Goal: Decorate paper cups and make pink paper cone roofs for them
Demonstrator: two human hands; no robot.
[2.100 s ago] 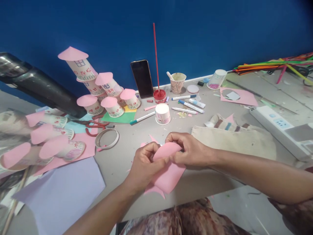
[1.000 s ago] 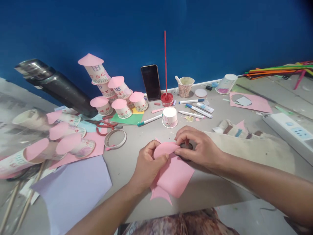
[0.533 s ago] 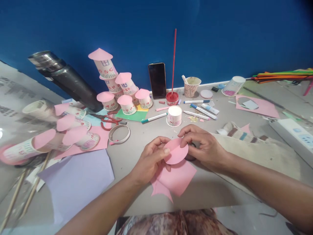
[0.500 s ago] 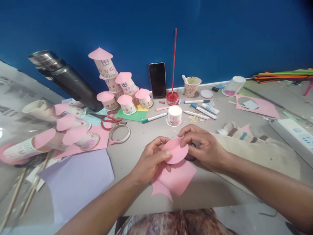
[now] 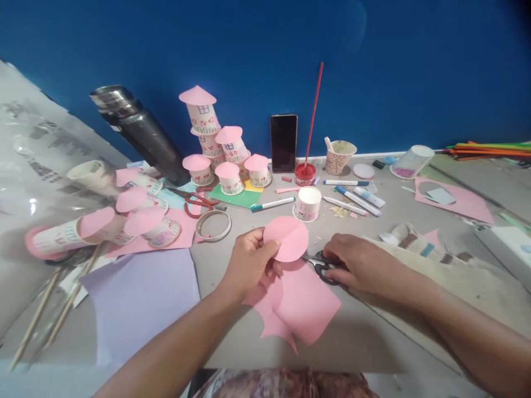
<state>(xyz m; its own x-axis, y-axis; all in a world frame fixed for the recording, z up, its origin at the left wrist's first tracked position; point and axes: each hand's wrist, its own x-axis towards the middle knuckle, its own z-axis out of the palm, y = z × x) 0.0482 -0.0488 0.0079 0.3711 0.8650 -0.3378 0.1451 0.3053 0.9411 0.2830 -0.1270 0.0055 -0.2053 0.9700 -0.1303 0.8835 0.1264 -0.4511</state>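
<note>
A pink paper circle (image 5: 286,239) with a faint crease is pinched between the thumb and fingers of my left hand (image 5: 253,260). My right hand (image 5: 352,260) has its fingers on the black handles of the scissors (image 5: 321,267), which lie on the table, blades pointing left toward the circle. Under the circle and the blades are pink paper scraps (image 5: 305,304) with curved cut edges. Just beyond the circle stands a small white paper cup (image 5: 307,204) with drawings on its side and no roof.
Behind, decorated cups with pink cone roofs (image 5: 198,97) are stacked near a black flask (image 5: 143,132). More roofed cups lie left. Markers (image 5: 346,183), a red pot (image 5: 306,174) with a stick, a phone (image 5: 284,143) and a tape roll (image 5: 213,225) surround the work area. Purple paper (image 5: 145,304) lies left.
My right hand has left the pink circle and moved down to the scissors' handles. My left hand still holds the circle, now turned more face-on. The camera view has shifted left.
</note>
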